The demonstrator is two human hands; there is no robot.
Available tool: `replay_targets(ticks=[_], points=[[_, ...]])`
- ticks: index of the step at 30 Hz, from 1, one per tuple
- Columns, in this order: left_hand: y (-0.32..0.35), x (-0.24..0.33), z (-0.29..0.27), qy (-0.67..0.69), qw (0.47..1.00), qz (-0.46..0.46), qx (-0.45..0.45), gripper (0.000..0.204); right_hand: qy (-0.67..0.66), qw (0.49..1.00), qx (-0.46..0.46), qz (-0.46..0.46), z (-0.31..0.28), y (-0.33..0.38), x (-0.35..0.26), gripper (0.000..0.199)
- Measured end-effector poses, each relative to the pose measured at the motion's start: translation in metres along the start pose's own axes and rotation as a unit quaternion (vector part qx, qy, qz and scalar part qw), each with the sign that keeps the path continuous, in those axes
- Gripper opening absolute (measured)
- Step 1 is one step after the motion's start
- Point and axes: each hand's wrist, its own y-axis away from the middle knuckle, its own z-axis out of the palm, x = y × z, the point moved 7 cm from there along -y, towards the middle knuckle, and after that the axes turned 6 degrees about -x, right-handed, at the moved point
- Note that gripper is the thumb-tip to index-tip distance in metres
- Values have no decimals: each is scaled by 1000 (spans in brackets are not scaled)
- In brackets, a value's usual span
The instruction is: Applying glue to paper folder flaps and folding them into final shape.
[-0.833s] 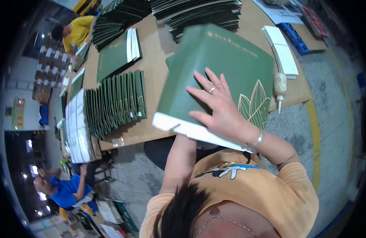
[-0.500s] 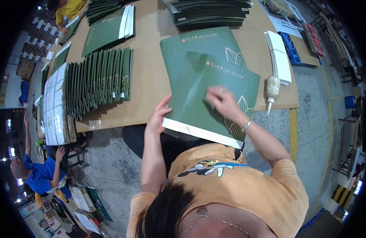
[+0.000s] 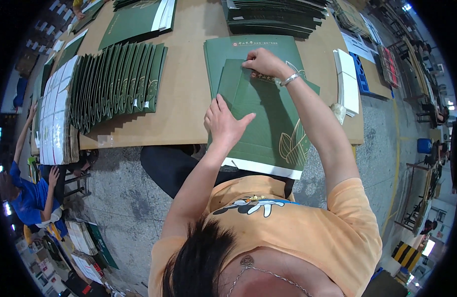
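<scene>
A flat green paper bag (image 3: 268, 128) with gold leaf outlines and a white strip along its near edge lies over my lap and the table's front edge. My left hand (image 3: 225, 123) rests on its left side with thumb and fingers spread. Near the bag's far edge, my right hand (image 3: 264, 63) is closed, knuckles up, against the surface by a lengthwise fold. Whatever its fingers may hold is hidden. Under this bag lies another green paper bag (image 3: 216, 54), its far part showing. My right forearm partly covers a pale glue bottle (image 3: 338, 113).
Left on the table stand a row of folded green bags (image 3: 119, 84) and a bundle of white-edged pieces (image 3: 57, 114). A dark green stack (image 3: 275, 17) sits at the back. White strips (image 3: 346, 81) and a blue crate (image 3: 359, 74) are right. A person in blue (image 3: 27, 193) sits far left.
My right hand has moved from the bag's middle to its far edge. My left hand has shifted from the near-left corner onto the left side. The bag lies straighter and farther onto the table.
</scene>
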Motion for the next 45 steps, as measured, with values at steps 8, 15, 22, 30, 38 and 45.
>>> replay_targets(ticks=[8, 15, 22, 30, 38, 45], points=[[-6, 7, -25, 139, 985, -47, -87, 104, -258, 955, -139, -51, -16, 13, -27, 25], [12, 21, -38, 135, 991, -13, -13, 104, -209, 954, -212, 29, -16, 19, -19, 18], [18, 1, -44, 134, 991, -4, 22, 103, -323, 923, -207, -15, -4, 20, -46, 16], [10, 22, -44, 199, 977, 67, 27, 91, -262, 951, -131, -102, -20, 26, -44, 23], [2, 4, -3, 218, 969, 20, -111, 82, -31, 991, -92, -98, -10, 5, -23, 34], [-12, -22, -13, 130, 977, -60, -160, 74, -94, 990, -87, -52, 27, -17, -29, 34]])
